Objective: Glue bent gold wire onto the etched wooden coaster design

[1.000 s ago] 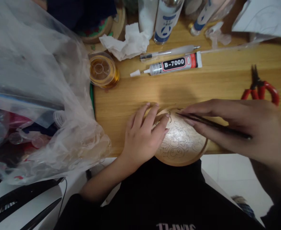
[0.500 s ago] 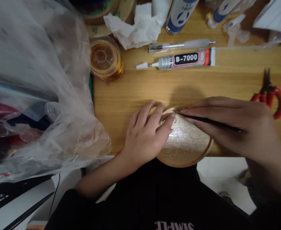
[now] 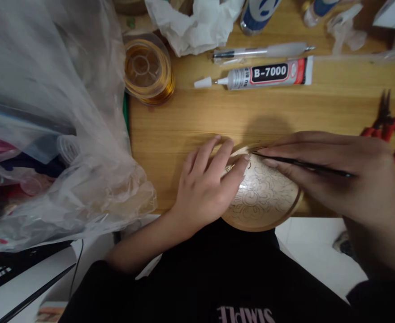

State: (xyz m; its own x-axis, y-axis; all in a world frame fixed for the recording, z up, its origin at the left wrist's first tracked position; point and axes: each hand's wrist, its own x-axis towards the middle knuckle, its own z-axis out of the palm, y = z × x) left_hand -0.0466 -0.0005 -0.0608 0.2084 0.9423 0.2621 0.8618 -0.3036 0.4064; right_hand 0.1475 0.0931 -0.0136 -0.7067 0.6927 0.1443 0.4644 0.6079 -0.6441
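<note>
A round wooden disc [image 3: 264,197] with a drawn floral line pattern lies at the near edge of the wooden table [image 3: 251,116]. My left hand [image 3: 207,184] rests on the disc's left side, fingers stretched flat and pressing down. My right hand [image 3: 338,175] pinches thin black tweezers [image 3: 301,165], whose tip meets the disc's upper left rim close to my left fingertips. A tiny golden piece [image 3: 230,168] shows on the disc beside those fingertips.
A B-7000 glue tube [image 3: 261,75] and a white pen [image 3: 261,50] lie further back. A spool of gold wire [image 3: 147,67] stands at back left, crumpled tissue [image 3: 197,22] behind it. Red pliers [image 3: 387,128] lie right. A bulky clear plastic bag [image 3: 49,125] fills the left.
The view has drifted down and a little left, so the table items sit higher in frame. Both hands stay on the disc, the tweezer tip almost unmoved.
</note>
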